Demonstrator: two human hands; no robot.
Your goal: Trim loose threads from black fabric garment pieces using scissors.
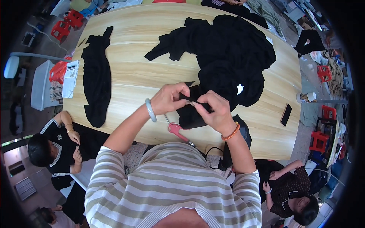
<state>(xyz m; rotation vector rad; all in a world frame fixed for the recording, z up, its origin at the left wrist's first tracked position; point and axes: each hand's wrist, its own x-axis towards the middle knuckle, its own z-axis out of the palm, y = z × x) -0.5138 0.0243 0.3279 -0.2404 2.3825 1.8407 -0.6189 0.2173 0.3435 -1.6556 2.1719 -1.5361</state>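
Note:
Black fabric (192,114) is pinched between my two hands over the near middle of the wooden table (148,83). My left hand (170,98), with a pale bangle at its wrist, grips one side with thumb and fingers. Close beside it, my right hand (216,110), wearing an orange bead bracelet, pinches the other side. The fabric hangs down below both hands. Just in front of me lies a pink-handled tool (176,129) with a thin metal rod, beside the fabric. Past my hands spreads a large heap of black garments (235,53).
Another black garment piece (97,79) lies along the table's left side. A dark phone (286,114) rests near the right edge, with a paper cup (307,97) beyond. Papers (70,79) and a white bin (42,85) are at left. Co-workers sit at both near corners.

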